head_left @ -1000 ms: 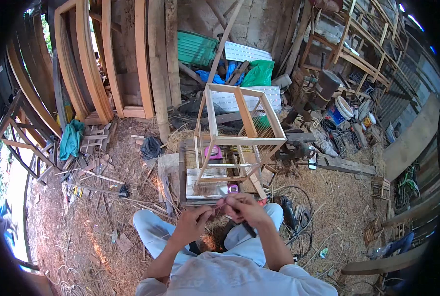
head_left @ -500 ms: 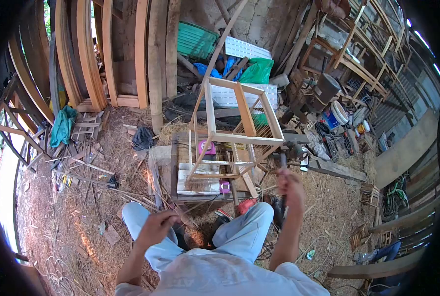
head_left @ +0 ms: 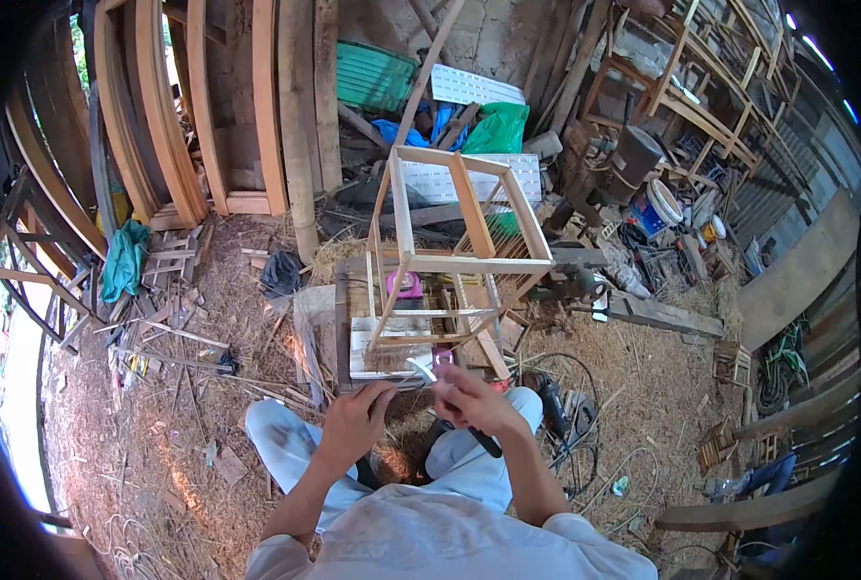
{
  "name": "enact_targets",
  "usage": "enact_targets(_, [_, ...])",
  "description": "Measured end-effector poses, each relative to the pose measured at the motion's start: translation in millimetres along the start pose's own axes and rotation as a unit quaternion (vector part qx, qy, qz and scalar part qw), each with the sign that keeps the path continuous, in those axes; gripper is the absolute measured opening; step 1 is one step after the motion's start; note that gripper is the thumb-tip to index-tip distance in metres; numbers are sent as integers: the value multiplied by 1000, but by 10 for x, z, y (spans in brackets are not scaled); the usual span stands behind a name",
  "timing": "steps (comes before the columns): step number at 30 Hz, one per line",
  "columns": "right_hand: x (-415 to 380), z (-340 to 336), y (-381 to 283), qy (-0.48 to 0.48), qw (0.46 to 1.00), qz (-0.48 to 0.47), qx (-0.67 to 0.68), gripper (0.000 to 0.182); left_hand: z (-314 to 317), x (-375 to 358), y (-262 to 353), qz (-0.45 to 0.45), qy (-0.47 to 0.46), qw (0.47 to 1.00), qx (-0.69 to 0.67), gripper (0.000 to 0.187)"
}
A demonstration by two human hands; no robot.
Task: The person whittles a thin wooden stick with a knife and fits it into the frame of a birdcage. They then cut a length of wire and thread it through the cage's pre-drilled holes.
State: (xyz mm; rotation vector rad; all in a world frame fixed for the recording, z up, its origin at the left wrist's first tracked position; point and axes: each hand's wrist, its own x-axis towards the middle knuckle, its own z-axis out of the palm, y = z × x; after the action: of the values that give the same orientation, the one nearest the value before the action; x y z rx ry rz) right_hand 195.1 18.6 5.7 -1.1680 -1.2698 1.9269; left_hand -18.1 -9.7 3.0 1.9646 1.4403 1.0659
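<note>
My right hand [head_left: 476, 402] is closed around a knife [head_left: 488, 444]; its pale curved blade points up and left, and the dark handle shows below my palm. To its left, my left hand [head_left: 351, 425] is pinched shut above my lap. Whatever its fingertips hold is too small or hidden to make out. Just beyond both hands stands a slatted wooden frame [head_left: 474, 265] with thin sticks along one side, on a low bench [head_left: 342, 333]. Under the frame lie a pink tape measure [head_left: 404, 284] and a whitish board [head_left: 377, 363]. Another pink item [head_left: 442, 358] lies close to the blade.
Wood scraps and shavings cover the floor. A power tool [head_left: 551, 398] with a black cord lies right of my knee. A long timber [head_left: 664, 314] runs to the right, near a paint bucket [head_left: 658, 208]. Curved wooden pieces [head_left: 165, 116] lean at the back left.
My right hand has come from the right side of the bench to the middle, with the knife blade now in view. My left hand has moved slightly right and up, nearer to it.
</note>
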Motion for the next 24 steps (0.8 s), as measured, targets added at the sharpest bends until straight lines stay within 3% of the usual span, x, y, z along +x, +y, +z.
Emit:
enact_targets(2, [35, 41, 33, -21, 1000, -4, -12, 34, 42, 7, 58, 6, 3, 1000, -10, 12])
enact_targets(4, [47, 110, -21, -48, 994, -45, 87, 30, 53, 5, 136, 51, 5, 999, -6, 13])
enact_targets(9, [-52, -221, -147, 9, 990, -1, 142, 25, 133, -115, 47, 44, -11, 998, -44, 14])
enact_targets(12, [-140, -293, -187, -3, 998, 0, 66, 27, 99, -184, 70, 30, -44, 996, -67, 13])
enact_targets(15, [-165, -451, -102, 44, 997, 2, 71, 29, 68, -250, 57, 13, -66, 995, -80, 11])
enact_targets(18, [-275, -548, -175, 22, 996, -1, 91, 30, 41, -295, 147, 9, -71, 995, -73, 9])
enact_targets(19, [-286, -593, -172, 28, 995, 23, 88, 19, 36, -306, 174, 17, -64, 995, -68, 8])
enact_targets(21, [-358, -587, -269, 284, 958, -6, -44, 18, 1, -385, 41, -18, -48, 997, -65, 7])
enact_targets(23, [-576, -1249, -319, 449, 884, -103, 77, 19, -206, -394, -165, -57, -32, 997, -44, 7])
enact_targets(24, [-608, -1320, -329, 446, 885, -105, 78, 19, -346, -373, -251, -65, -27, 997, -26, 7])
